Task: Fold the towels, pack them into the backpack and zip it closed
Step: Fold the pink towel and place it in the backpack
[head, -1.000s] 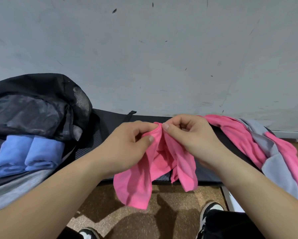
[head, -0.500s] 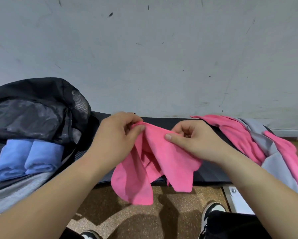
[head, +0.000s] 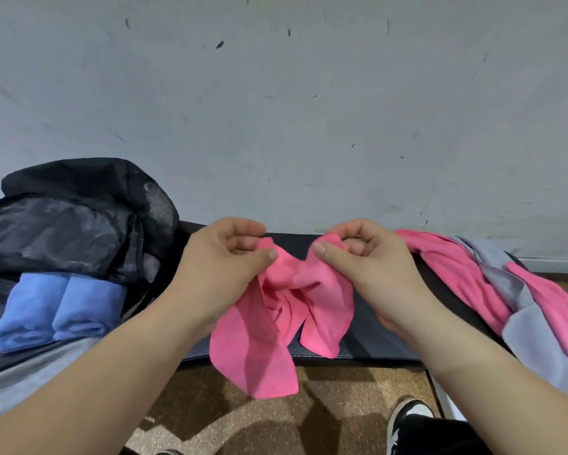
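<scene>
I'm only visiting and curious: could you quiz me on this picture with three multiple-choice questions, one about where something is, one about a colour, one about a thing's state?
1. Where do the blue towels lie? A) on the floor B) left, against the black backpack C) on the right-hand pile
2. What colour is the towel in the hands? A) pink B) grey C) blue
3. How is that towel now? A) folded flat B) packed away C) hanging loose, pinched by the left hand and right hand
Answers: B, they sit beside the backpack at left; A, it is bright pink; C, both hands pinch its upper edge while it droops.
</scene>
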`<state>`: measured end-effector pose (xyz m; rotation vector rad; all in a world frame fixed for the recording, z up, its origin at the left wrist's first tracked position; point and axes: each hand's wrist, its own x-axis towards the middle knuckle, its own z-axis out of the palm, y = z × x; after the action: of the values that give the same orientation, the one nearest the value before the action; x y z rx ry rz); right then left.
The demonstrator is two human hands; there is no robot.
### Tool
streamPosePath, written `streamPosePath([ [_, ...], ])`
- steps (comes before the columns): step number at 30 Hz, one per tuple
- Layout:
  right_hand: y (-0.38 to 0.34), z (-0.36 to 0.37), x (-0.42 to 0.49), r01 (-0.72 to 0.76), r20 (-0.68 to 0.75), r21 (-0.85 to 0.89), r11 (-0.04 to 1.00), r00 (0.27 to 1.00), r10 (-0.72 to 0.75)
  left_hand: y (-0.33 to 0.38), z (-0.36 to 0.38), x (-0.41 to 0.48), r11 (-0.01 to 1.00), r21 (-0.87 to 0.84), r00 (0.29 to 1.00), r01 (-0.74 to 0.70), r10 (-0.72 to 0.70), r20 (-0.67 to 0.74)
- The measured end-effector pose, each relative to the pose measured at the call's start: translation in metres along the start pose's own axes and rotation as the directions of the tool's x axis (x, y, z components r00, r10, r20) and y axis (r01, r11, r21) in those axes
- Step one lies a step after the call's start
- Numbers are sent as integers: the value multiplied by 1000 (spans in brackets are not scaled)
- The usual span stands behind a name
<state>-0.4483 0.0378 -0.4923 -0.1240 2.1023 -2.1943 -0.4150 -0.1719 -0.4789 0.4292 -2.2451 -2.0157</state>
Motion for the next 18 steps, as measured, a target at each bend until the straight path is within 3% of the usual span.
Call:
streamPosePath([
  [6, 0, 21, -10, 111, 90, -150, 982, 991, -98, 0, 15, -12, 955, -275, 989, 110, -79, 122],
  [11, 2, 24, -10, 153, 35, -215, 965, 988, -149, -1, 15, -11, 965, -240, 988, 105, -75, 133],
  [15, 0, 25, -11, 51, 35, -102, 994, 998, -48, -4, 17, -13, 973, -205, 982, 102, -66, 176],
  [18, 1, 27, -14, 36, 49, -123, 992, 998, -30, -5, 16, -13, 977, -200, 986, 81, -49, 159],
])
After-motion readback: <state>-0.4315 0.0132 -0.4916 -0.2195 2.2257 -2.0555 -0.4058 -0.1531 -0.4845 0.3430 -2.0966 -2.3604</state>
